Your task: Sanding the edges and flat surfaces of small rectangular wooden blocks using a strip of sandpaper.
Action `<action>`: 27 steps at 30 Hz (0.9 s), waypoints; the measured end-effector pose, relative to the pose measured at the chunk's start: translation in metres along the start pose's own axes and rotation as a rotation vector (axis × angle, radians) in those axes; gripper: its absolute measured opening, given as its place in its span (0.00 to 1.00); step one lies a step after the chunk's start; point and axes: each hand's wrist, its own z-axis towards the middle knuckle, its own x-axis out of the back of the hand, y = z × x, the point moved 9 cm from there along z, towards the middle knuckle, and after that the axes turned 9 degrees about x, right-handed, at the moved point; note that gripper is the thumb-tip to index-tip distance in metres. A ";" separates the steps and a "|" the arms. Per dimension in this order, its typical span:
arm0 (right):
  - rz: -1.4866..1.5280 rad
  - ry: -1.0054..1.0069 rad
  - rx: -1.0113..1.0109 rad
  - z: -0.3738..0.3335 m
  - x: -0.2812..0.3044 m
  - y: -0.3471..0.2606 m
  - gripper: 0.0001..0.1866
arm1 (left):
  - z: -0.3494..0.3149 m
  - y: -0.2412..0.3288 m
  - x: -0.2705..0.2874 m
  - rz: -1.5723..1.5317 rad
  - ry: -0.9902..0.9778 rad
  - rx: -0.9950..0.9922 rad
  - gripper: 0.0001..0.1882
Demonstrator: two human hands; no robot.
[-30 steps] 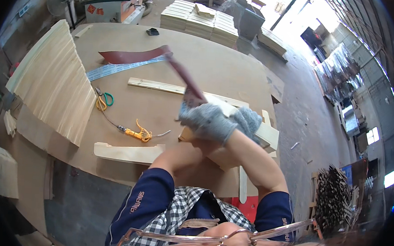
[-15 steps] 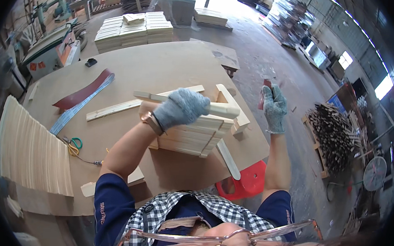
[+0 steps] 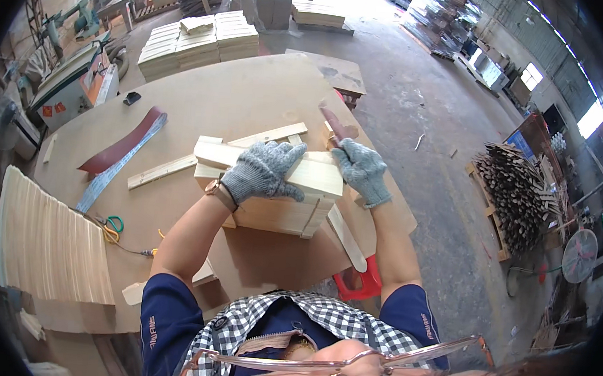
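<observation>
A pale wooden box [image 3: 272,214] of slats stands on the brown work table. Across its top my left hand [image 3: 264,170], in a grey knit glove, grips the upper board, the thumb down on the near side. My right hand [image 3: 363,170], also gloved, is closed on a folded reddish-brown sandpaper strip [image 3: 335,122], just off the box's right end. Behind the box lie slats [image 3: 163,171], partly covered by it. Another slat with a rounded end [image 3: 347,240] sticks out at its right. The box's far side is hidden.
Left on the table [image 3: 203,90] are a long sandpaper belt [image 3: 126,141], green-and-yellow-handled scissors [image 3: 112,229] and a stack of thin boards [image 3: 50,237]. A red stool [image 3: 363,279] stands by the right edge. Stacked boards [image 3: 199,45] stand beyond the table.
My right hand has swung left with the sandpaper, from out past the table to the box's right end. The box has come down level, my left hand staying on its top.
</observation>
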 end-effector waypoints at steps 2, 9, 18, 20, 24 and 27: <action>0.151 -0.212 -0.138 -0.002 -0.026 0.005 0.09 | 0.002 -0.007 -0.011 0.065 -0.190 0.152 0.47; 0.124 -0.139 -0.193 -0.026 -0.012 -0.007 0.10 | -0.007 0.005 -0.006 0.081 -0.131 0.088 0.49; 0.177 0.006 -0.151 -0.048 0.012 -0.031 0.10 | -0.001 0.005 -0.014 0.145 -0.122 0.039 0.50; 0.148 -0.032 -0.183 -0.054 0.026 -0.043 0.10 | -0.002 0.005 -0.010 0.150 -0.140 0.047 0.49; 0.320 -0.213 -0.210 -0.052 0.039 -0.059 0.07 | -0.001 0.000 -0.015 0.182 -0.115 0.032 0.49; 0.175 0.003 -0.342 -0.042 0.057 -0.025 0.08 | -0.001 0.003 -0.012 0.157 -0.127 0.026 0.49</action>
